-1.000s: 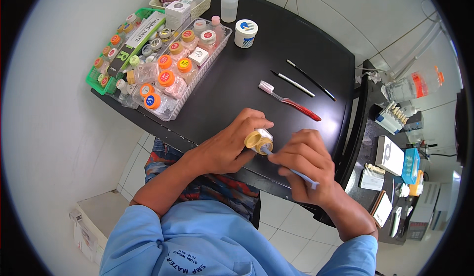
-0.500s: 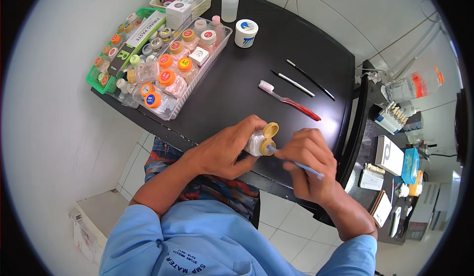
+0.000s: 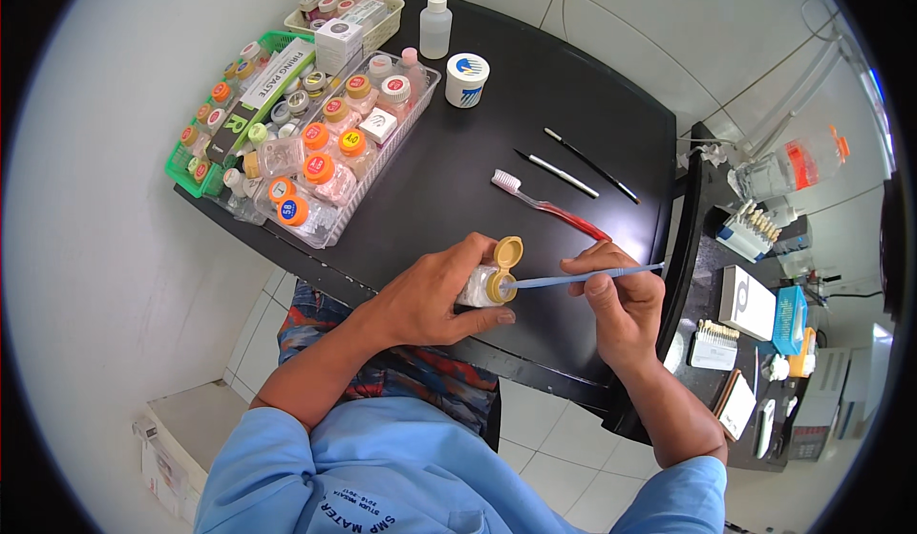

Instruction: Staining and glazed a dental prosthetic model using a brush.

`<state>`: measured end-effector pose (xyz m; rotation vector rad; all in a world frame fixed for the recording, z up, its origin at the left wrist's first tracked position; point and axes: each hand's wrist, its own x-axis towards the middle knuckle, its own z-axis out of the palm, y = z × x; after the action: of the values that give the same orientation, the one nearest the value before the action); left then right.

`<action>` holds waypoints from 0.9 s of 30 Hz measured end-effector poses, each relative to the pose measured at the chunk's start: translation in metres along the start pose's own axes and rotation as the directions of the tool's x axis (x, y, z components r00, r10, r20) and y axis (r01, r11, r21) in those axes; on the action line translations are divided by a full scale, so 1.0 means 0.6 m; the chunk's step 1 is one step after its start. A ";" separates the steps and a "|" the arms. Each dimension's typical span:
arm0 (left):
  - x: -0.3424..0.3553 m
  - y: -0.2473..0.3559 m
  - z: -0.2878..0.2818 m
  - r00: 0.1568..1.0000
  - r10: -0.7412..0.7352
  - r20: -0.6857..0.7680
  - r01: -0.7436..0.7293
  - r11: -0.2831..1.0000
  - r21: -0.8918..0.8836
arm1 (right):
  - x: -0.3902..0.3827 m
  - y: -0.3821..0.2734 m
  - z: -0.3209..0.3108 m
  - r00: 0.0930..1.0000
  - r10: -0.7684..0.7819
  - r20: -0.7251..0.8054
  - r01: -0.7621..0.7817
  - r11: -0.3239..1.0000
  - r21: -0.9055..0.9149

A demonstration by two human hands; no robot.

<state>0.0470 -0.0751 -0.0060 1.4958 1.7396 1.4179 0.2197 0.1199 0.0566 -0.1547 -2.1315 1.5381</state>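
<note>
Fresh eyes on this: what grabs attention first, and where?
Probably the clear bottle in the left hand, its gold flip lid open, with a blue stick in the right hand reaching its mouth. Next, the bright orange-capped jars crowding the left side of the black table. Then the red-handled toothbrush, lying just beyond the right hand.

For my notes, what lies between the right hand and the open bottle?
The head view shows a thin blue stick spanning from the right hand to the open bottle, its tip at the mouth.
</note>
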 end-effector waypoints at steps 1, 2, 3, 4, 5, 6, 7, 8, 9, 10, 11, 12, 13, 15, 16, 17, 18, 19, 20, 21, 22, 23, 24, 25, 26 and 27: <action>0.000 0.000 -0.001 1.000 -0.026 0.008 0.026 1.000 0.001 | 0.000 0.000 -0.001 0.999 0.036 0.005 -0.036 0.998 0.048; 0.000 0.000 -0.002 1.000 -0.022 0.010 0.022 1.000 0.001 | 0.000 0.000 -0.002 0.999 0.035 0.002 -0.035 0.998 0.046; -0.001 0.000 -0.003 1.000 -0.027 0.007 0.027 1.000 0.000 | -0.001 0.000 -0.002 0.998 0.063 0.004 -0.063 0.996 0.067; -0.002 0.001 -0.003 0.999 -0.033 0.005 0.033 0.999 -0.001 | -0.001 0.001 -0.002 0.996 0.091 0.006 -0.091 0.992 0.088; -0.002 0.001 -0.003 0.999 -0.033 0.007 0.033 0.999 -0.001 | -0.002 0.003 -0.001 0.996 0.091 0.005 -0.091 0.992 0.088; -0.002 0.000 -0.002 0.999 -0.038 0.007 0.038 0.999 -0.003 | -0.002 0.006 0.001 0.995 0.091 -0.035 -0.086 0.988 0.132; -0.001 0.000 -0.002 0.999 -0.043 0.006 0.043 0.999 -0.005 | -0.002 0.009 0.002 0.993 0.092 -0.074 -0.078 0.981 0.175; -0.001 0.000 -0.002 0.999 -0.042 0.009 0.042 0.999 -0.005 | -0.003 0.011 0.001 0.993 0.093 -0.077 -0.078 0.982 0.175; -0.001 0.001 -0.001 0.999 -0.037 0.001 0.037 0.999 -0.005 | -0.003 0.013 -0.001 0.990 0.117 -0.075 -0.098 0.972 0.214; -0.001 0.001 -0.001 0.999 -0.032 -0.008 0.032 0.999 -0.004 | -0.003 0.013 -0.002 0.987 0.141 -0.073 -0.118 0.960 0.253; -0.001 0.001 -0.001 0.999 -0.031 -0.006 0.031 1.000 -0.004 | -0.003 0.012 -0.002 0.987 0.141 -0.075 -0.118 0.960 0.253; 0.000 0.000 -0.001 1.000 -0.019 -0.017 0.019 1.000 0.012 | -0.002 0.012 -0.003 0.989 0.129 -0.078 -0.108 0.965 0.239; 0.000 0.000 0.000 1.000 -0.007 -0.028 0.008 1.000 0.028 | -0.001 0.011 -0.003 0.990 0.118 -0.080 -0.097 0.969 0.225; 0.001 0.000 -0.001 1.000 -0.015 -0.024 0.015 1.000 0.023 | 0.001 0.009 -0.006 0.989 0.131 -0.073 -0.114 0.973 0.200; 0.000 0.001 -0.002 1.000 -0.023 -0.020 0.023 1.000 0.018 | 0.001 0.008 -0.008 0.988 0.144 -0.065 -0.130 0.976 0.174; 0.000 0.000 -0.002 1.000 -0.023 -0.020 0.023 1.000 0.018 | 0.001 0.010 -0.008 0.987 0.144 -0.065 -0.131 0.976 0.174; -0.001 -0.001 -0.001 1.000 -0.018 -0.023 0.019 1.000 0.021 | 0.000 0.014 -0.008 0.988 0.133 -0.079 -0.113 0.968 0.223; -0.001 -0.002 -0.001 1.000 -0.014 -0.027 0.015 1.000 0.024 | 0.000 0.018 -0.008 0.988 0.123 -0.093 -0.094 0.958 0.271; -0.001 -0.001 -0.001 1.000 -0.014 -0.027 0.014 1.000 0.024 | -0.001 0.023 -0.009 0.988 0.123 -0.093 -0.094 0.958 0.271; -0.001 0.001 -0.002 1.000 -0.016 -0.027 0.017 0.999 0.033 | -0.001 0.028 -0.008 0.987 0.130 -0.096 -0.090 0.936 0.341; -0.001 0.002 -0.003 0.999 -0.019 -0.027 0.020 0.999 0.041 | -0.002 0.030 -0.008 0.986 0.137 -0.098 -0.086 0.908 0.410; -0.001 0.002 -0.002 0.999 -0.020 -0.026 0.021 0.999 0.042 | -0.002 0.031 -0.010 0.986 0.138 -0.098 -0.086 0.907 0.412; -0.001 0.002 -0.002 0.999 -0.014 -0.030 0.016 0.999 0.039 | -0.003 0.029 -0.012 0.984 0.151 -0.091 -0.106 0.919 0.380; -0.001 0.002 -0.001 0.999 -0.009 -0.034 0.010 0.999 0.037 | -0.004 0.028 -0.013 0.983 0.164 -0.084 -0.125 0.929 0.349; -0.001 0.003 -0.001 0.999 -0.008 -0.033 0.009 0.999 0.036 | -0.004 0.024 -0.013 0.983 0.165 -0.086 -0.126 0.929 0.348; -0.003 0.003 -0.002 0.999 -0.023 -0.027 0.024 0.999 0.029 | -0.003 0.021 -0.012 0.983 0.165 -0.077 -0.131 0.935 0.329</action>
<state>0.0474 -0.0772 -0.0045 1.4737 1.7953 1.4123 0.2220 0.1301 0.0461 -0.2798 -1.7923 1.9001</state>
